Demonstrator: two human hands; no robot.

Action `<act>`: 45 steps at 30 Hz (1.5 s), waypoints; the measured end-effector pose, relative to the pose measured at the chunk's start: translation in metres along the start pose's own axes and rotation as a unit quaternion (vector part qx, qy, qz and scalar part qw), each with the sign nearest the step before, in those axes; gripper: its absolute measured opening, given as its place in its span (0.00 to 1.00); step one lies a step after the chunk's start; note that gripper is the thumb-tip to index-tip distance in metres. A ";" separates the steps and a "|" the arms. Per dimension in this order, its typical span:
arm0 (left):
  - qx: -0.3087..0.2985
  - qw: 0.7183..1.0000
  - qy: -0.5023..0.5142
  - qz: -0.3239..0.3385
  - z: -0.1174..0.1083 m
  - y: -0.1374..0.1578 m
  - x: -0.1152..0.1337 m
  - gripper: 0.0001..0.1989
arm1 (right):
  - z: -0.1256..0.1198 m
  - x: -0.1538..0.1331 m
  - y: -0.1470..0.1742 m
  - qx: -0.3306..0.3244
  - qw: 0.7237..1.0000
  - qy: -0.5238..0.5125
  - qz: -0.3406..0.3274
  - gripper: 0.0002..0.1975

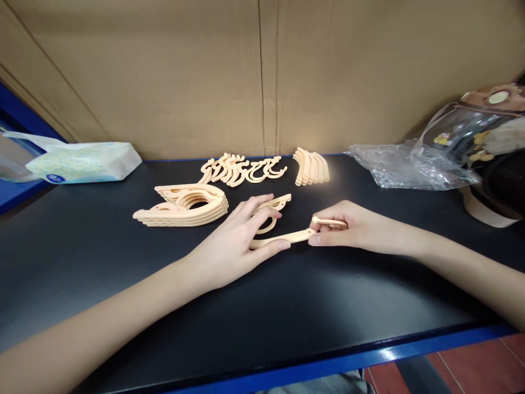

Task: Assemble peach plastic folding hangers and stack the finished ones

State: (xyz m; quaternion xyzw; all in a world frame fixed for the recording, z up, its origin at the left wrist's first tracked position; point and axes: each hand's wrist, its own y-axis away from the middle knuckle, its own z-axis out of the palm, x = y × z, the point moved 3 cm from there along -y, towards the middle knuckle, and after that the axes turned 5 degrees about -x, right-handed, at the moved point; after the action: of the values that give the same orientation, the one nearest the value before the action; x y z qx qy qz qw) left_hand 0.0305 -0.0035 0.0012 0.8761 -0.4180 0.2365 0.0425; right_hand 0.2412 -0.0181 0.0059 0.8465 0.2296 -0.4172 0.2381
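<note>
My left hand (229,246) is closed around a cream plastic folding hanger (293,237), thumb along its near arm and fingers over the far side. Part of the hanger is hidden under that hand. Just right of it, my right hand (365,227) pinches a small cream plastic piece (330,222) between thumb and fingers. Its thumb and fingertips meet the end of the hanger's near arm. Left of my hands lies a neat stack of folded cream hangers (184,217). Loose hook pieces (229,168) and a row of curved arm pieces (311,168) lie behind.
A tissue pack (88,162) lies at the left on the black table (311,312). At the right are a crumpled clear plastic bag (410,164) and a transparent bag with brown trim (455,134). A cardboard panel (184,76) rises along the back edge.
</note>
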 end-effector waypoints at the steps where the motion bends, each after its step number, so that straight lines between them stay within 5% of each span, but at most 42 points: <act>1: 0.000 1.000 -0.009 0.003 0.000 0.000 0.000 0.22 | -0.001 0.001 0.000 0.001 1.000 0.004 -0.001 0.15; 9: -0.028 0.999 -0.002 0.046 -0.002 -0.001 0.003 0.11 | -0.004 0.003 -0.001 0.017 1.000 0.016 -0.011 0.15; 15: -0.028 0.999 0.008 0.045 -0.001 0.000 -0.001 0.14 | -0.005 0.003 -0.001 0.018 1.000 0.014 0.000 0.16; 21: -0.026 0.999 0.016 0.030 0.000 -0.002 0.000 0.15 | -0.011 0.001 0.000 0.103 0.995 -0.012 -0.005 0.14; 29: -0.026 0.999 0.020 0.031 0.000 -0.003 -0.001 0.15 | -0.007 0.001 0.000 0.042 0.998 -0.011 -0.035 0.16; 45: -0.038 0.998 0.001 0.048 0.002 0.000 -0.001 0.14 | 0.000 -0.007 0.004 0.052 0.965 0.246 -0.071 0.14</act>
State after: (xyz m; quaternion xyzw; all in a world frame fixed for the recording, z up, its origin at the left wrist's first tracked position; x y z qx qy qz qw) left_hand 0.0304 -0.0033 -0.0012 0.8522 -0.4687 0.2234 0.0652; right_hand 0.2399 -0.0220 0.0123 0.9158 0.3184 -0.2235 0.0997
